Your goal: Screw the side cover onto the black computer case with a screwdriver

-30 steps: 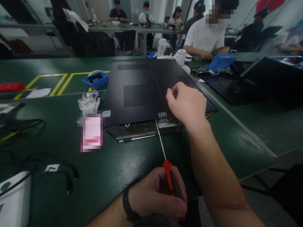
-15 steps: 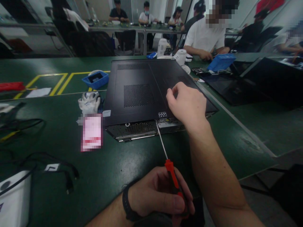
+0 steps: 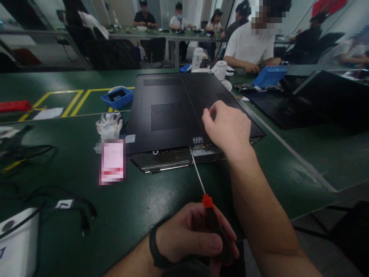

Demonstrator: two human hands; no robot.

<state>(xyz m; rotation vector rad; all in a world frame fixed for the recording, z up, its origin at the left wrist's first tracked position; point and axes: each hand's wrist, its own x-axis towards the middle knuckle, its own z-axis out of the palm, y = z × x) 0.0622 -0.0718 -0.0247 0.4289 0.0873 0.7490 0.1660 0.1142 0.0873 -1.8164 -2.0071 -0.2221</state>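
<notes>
A black computer case lies flat on the green table, its rear side towards me. My left hand, with a dark wristband, is closed around the red-and-black handle of a screwdriver. The screwdriver's shaft points up and away, and its tip meets the case's rear edge near the middle, below a small patterned label. Resting on the right part of the case top is my right hand, its fingers curled in. Its palm side is hidden, so I cannot see whether anything is in it.
Left of the case are a blue bin, crumpled gloves and a pink-and-white packet. Black cables and a white device lie at lower left. Dark panels lie to the right; a co-worker sits opposite.
The screwdriver's handle has turned in my left hand, showing more black and less red. Its tip stays at the same spot on the case. My right hand has hardly moved.
</notes>
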